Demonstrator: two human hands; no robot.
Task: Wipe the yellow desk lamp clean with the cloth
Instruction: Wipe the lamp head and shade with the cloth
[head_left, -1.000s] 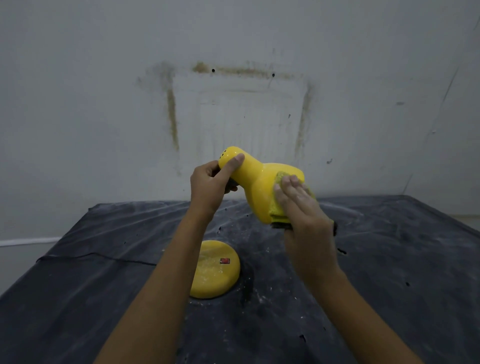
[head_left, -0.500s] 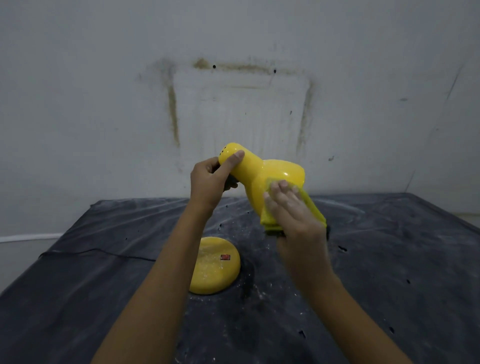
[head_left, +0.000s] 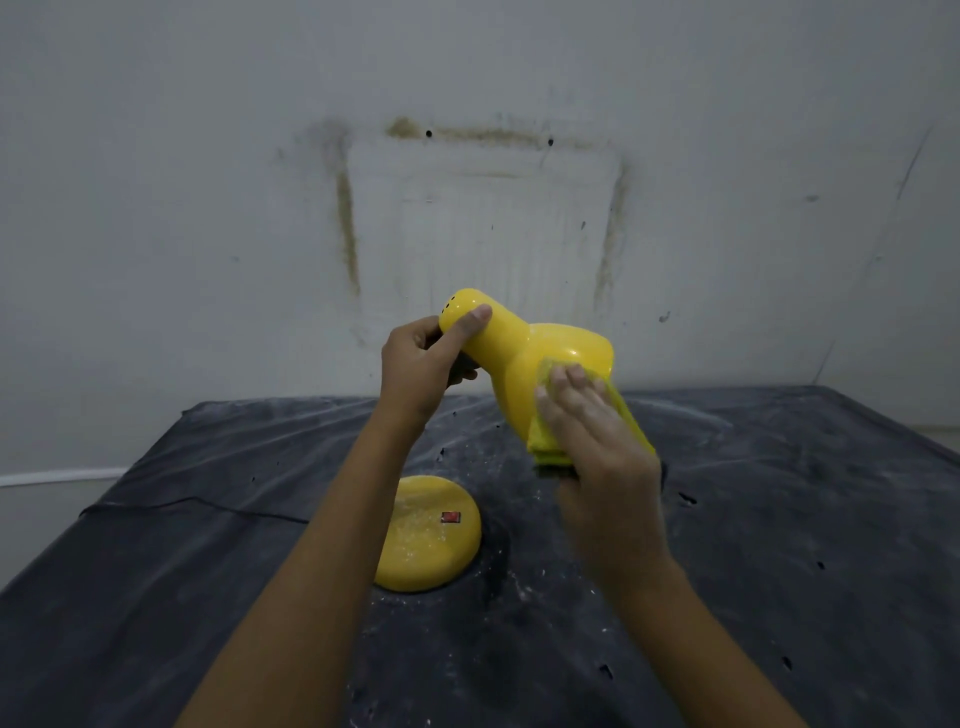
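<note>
Two hands are at work on the lamp. The left hand (head_left: 421, 364) is closed round the narrow neck of the shade (head_left: 524, 358), thumb laid along the top, holding it tilted above the tabletop (head_left: 779, 519). The right hand (head_left: 597, 441) lies flat, fingers together, pressing the cloth (head_left: 545, 447) against the near side of the shade's wide end; the folded cloth shows below and beside the palm. The base (head_left: 421, 535) sits on the tabletop, below the shade, partly behind the left forearm; white specks cover its top, and a red switch (head_left: 451, 517) is set in it. The link between shade and base is hidden. White dust is scattered on the dark tabletop cover around the base.

Judgement: shade wiping is in hand; the base appears untouched. To do the step well, the left hand should brace the neck firmly while the right keeps the palm flat and works round the curve in overlapping passes, turning the shade to reach the far side. Cloth should be refolded to a clean face before the base.
</note>
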